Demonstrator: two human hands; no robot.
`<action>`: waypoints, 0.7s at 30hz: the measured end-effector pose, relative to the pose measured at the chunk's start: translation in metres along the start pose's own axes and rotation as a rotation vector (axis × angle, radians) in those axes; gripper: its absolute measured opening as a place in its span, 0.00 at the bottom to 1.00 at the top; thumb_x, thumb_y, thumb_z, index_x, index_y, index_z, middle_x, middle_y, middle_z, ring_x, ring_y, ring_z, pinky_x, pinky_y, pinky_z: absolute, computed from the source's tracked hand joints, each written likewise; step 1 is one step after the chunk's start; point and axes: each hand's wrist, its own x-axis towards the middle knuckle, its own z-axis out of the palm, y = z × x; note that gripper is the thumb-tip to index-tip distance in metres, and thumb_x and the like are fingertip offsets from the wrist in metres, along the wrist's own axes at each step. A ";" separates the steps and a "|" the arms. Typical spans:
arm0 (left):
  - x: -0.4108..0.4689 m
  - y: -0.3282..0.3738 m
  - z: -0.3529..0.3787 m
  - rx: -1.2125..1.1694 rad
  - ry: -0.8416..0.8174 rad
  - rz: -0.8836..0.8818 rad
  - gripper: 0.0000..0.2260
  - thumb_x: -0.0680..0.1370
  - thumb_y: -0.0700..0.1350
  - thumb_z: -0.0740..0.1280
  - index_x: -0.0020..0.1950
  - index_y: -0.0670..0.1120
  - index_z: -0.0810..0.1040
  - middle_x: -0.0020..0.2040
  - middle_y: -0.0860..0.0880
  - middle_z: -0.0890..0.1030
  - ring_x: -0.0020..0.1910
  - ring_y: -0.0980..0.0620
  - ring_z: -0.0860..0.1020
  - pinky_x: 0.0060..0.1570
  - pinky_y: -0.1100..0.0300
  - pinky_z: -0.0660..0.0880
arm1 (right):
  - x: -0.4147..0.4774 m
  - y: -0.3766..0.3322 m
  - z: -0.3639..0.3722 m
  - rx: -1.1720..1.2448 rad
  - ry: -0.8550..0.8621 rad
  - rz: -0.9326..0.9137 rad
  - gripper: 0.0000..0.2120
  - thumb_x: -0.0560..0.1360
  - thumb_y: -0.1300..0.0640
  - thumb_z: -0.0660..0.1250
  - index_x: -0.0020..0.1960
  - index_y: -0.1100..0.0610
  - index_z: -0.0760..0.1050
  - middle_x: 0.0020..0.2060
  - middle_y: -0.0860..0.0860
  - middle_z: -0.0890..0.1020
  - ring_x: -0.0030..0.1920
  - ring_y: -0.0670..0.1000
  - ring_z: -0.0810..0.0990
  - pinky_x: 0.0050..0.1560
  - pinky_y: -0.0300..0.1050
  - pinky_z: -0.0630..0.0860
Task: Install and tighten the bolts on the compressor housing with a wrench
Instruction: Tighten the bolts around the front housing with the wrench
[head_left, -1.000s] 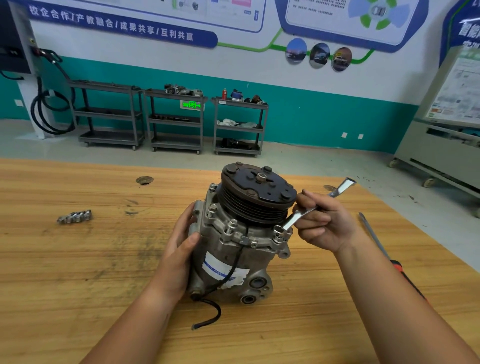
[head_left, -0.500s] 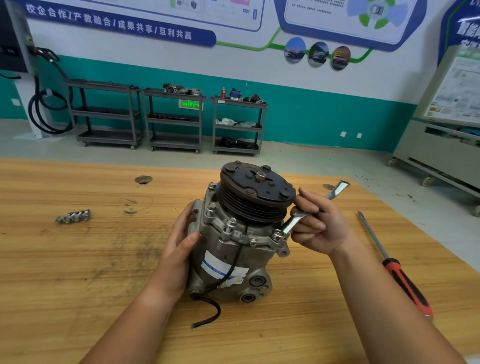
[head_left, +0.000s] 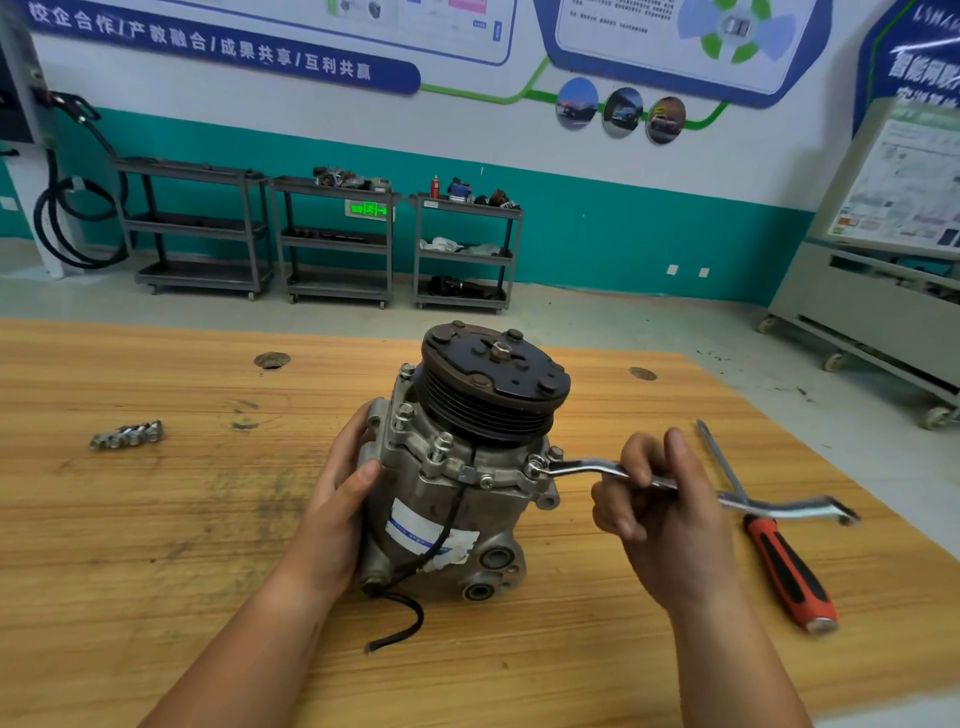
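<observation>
On the wall (head_left: 311, 119) ahead of me, the long blue banner (head_left: 223, 49) carries white Chinese words that I can read: 校企合作 / 产教融合 / 成果共享 / 互利共赢. At the top right, a blue panel (head_left: 919, 65) shows big white characters; I read 智能网, and then the picture's edge cuts them. The green lighted sign (head_left: 370, 209) lower on the wall has marks too small for me. The white and blue sticker (head_left: 410, 525) on the compressor (head_left: 441, 493) has print I cannot read, and the sheets on the display board (head_left: 904, 192) at the right are also unreadable.
</observation>
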 end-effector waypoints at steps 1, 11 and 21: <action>0.000 0.000 0.000 0.003 0.002 -0.001 0.48 0.49 0.67 0.79 0.67 0.56 0.70 0.69 0.48 0.75 0.64 0.50 0.76 0.56 0.59 0.78 | -0.006 0.000 0.004 -0.027 0.027 -0.030 0.24 0.60 0.30 0.70 0.28 0.50 0.71 0.17 0.50 0.67 0.19 0.45 0.61 0.24 0.38 0.59; 0.001 -0.002 -0.002 -0.019 0.019 -0.028 0.50 0.49 0.64 0.81 0.68 0.55 0.70 0.68 0.45 0.75 0.65 0.45 0.75 0.62 0.48 0.74 | -0.055 0.016 0.082 -0.254 0.099 -0.166 0.20 0.61 0.27 0.66 0.36 0.41 0.67 0.25 0.53 0.76 0.23 0.46 0.73 0.24 0.34 0.68; 0.000 0.001 -0.001 -0.058 0.017 -0.035 0.50 0.49 0.63 0.81 0.68 0.54 0.71 0.69 0.44 0.74 0.66 0.44 0.74 0.63 0.48 0.73 | -0.058 0.012 0.098 -0.244 0.027 -0.222 0.19 0.56 0.44 0.74 0.40 0.44 0.66 0.32 0.55 0.82 0.29 0.45 0.79 0.31 0.32 0.72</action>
